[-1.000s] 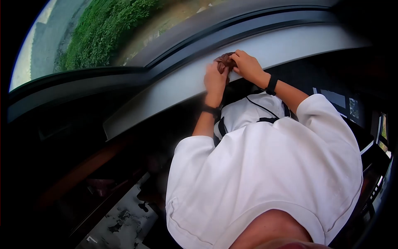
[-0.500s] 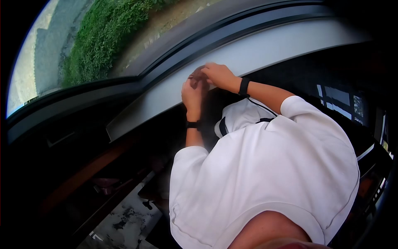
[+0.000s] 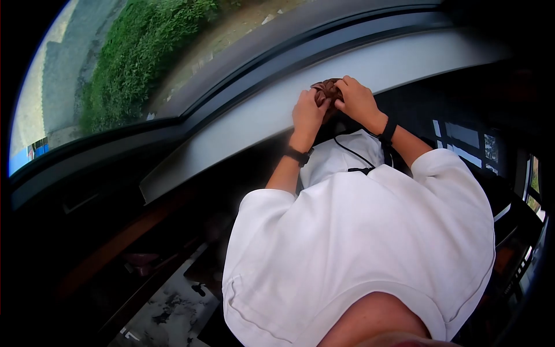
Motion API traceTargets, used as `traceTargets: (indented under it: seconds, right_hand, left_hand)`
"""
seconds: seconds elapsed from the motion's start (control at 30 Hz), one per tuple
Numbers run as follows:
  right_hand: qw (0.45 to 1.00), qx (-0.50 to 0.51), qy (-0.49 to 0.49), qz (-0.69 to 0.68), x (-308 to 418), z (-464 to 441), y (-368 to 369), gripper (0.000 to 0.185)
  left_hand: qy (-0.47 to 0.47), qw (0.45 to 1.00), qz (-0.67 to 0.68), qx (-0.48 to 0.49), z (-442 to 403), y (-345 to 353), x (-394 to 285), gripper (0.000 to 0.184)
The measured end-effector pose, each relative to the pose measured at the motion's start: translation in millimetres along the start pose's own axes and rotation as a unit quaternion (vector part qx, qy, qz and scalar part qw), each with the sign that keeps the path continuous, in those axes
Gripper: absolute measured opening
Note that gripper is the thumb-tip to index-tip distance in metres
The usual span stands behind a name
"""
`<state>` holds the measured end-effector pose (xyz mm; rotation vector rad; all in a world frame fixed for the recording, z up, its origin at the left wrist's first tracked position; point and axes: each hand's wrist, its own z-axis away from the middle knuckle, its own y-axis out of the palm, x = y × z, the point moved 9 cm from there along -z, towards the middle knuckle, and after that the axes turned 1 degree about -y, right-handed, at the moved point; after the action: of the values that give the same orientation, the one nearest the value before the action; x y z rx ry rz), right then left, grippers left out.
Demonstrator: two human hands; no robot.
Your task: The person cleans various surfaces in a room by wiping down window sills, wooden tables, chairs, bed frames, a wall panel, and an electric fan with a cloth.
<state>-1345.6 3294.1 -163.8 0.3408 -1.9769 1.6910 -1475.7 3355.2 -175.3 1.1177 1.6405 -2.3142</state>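
Note:
Both hands are at a brown, shiny, folded item (image 3: 328,90) that looks like leather or a similar soft material; its exact kind I cannot tell. It is held up in front of the pale window sill. My left hand (image 3: 309,113) grips its left side, thumb and fingers closed on the edge. From the right, my right hand (image 3: 356,99) pinches the other side, fingers curled over it. Parts of the item are hidden behind the fingers. Below the hands, against my body, is a white cloth bundle (image 3: 338,159) with a black cord.
A light grey sill (image 3: 231,139) runs under a dark window frame (image 3: 208,107), with green bushes (image 3: 133,63) outside. At lower left, in shadow, are a dark reddish object (image 3: 142,263) and a marble-patterned surface (image 3: 173,309). Dark glossy panels (image 3: 462,139) stand on the right.
Both hands and the brown item have shifted right and slightly up in view. The item is now sharper and more of its folds show between the hands. The camera view has also moved a little.

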Motion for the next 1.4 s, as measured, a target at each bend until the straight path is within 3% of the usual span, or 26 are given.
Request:
traceTargets:
  seconds: [0.03, 0.23, 0.33, 0.47, 0.5, 0.83, 1.03, 1.13, 1.2, 1.23, 1.4]
  right_hand:
    - [1.0, 0.007, 0.003, -0.015, 6.3, 6.4, -2.6, 0.023]
    - [0.991, 0.031, -0.084, -0.095, 48.4, 8.5, 31.7, 0.025]
    - [0.987, 0.022, -0.115, -0.114, 65.6, -10.3, 40.6, 0.024]
    - [0.987, -0.009, -0.119, -0.112, 57.8, -39.2, 41.4, 0.021]
    - [0.991, 0.019, -0.103, -0.078, 49.5, -44.8, 38.6, 0.032]
    - [0.996, -0.05, 0.062, 0.035, -79.9, -20.3, -51.6, 0.033]
    - [0.997, -0.004, 0.077, 0.024, -85.0, 25.7, -63.3, 0.036]
    - [0.998, 0.017, 0.056, -0.011, -65.0, 37.5, -56.2, 0.035]
    - [0.998, 0.033, 0.047, -0.039, -53.0, 40.1, -44.9, 0.035]
    - [0.997, 0.013, 0.035, -0.061, -47.0, 37.7, -42.7, 0.025]
    - [0.998, 0.021, 0.016, -0.058, -40.5, -4.9, -24.3, 0.03]
  left_hand:
    - [0.011, 1.0, -0.001, -0.002, 7.8, -0.4, 0.3, 0.032]
    - [-0.037, 0.999, -0.009, 0.01, 35.8, -38.4, 36.7, 0.03]
    - [-0.082, 0.995, -0.057, -0.014, 29.7, -59.4, 50.1, 0.03]
    - [-0.066, 0.991, -0.066, -0.096, 2.1, -66.2, 49.5, 0.035]
    - [-0.078, 0.991, -0.066, -0.089, -6.3, -61.7, 44.2, 0.034]
    - [0.096, 0.995, -0.022, -0.027, -66.0, 43.5, -71.7, 0.031]
    - [0.158, 0.987, 0.005, 0.017, -26.6, 54.9, -96.8, 0.031]
    - [0.11, 0.991, -0.031, 0.068, -1.1, 46.9, -78.5, 0.03]
    - [0.093, 0.993, -0.019, 0.071, 10.4, 39.0, -65.0, 0.031]
    - [0.084, 0.994, -0.014, 0.07, 11.4, 34.9, -59.0, 0.032]
    - [0.036, 0.997, -0.055, 0.041, -19.7, 13.7, -39.1, 0.03]
